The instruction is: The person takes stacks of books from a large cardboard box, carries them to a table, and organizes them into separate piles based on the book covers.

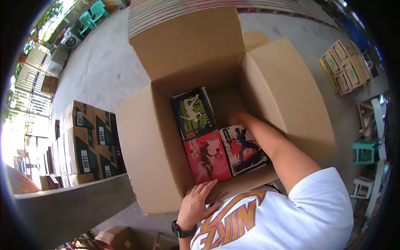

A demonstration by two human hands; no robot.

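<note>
A large open cardboard box (pixel 146 137) stands in front of me on a concrete floor. Three spiral notebooks lie flat in it: a green and black one (pixel 193 113) at the back, a red one (pixel 207 156) in front of it, and a black, white and red one (pixel 244 150) to the right. My left hand (pixel 197 203), with a black watch on its wrist, rests flat on the box's near flap, fingers apart. My right hand (pixel 236 120) reaches down into the bare back right part of the box, next to the green notebook. Its fingers are in shadow.
A long row of stacked notebooks (pixel 175 10) lies beyond the box. Stacked printed cartons (pixel 85 141) stand at the left, more cartons (pixel 343 66) at the far right. A grey ledge (pixel 71 204) runs along the lower left. A green stool (pixel 365 151) and white chair (pixel 362 187) stand at the right.
</note>
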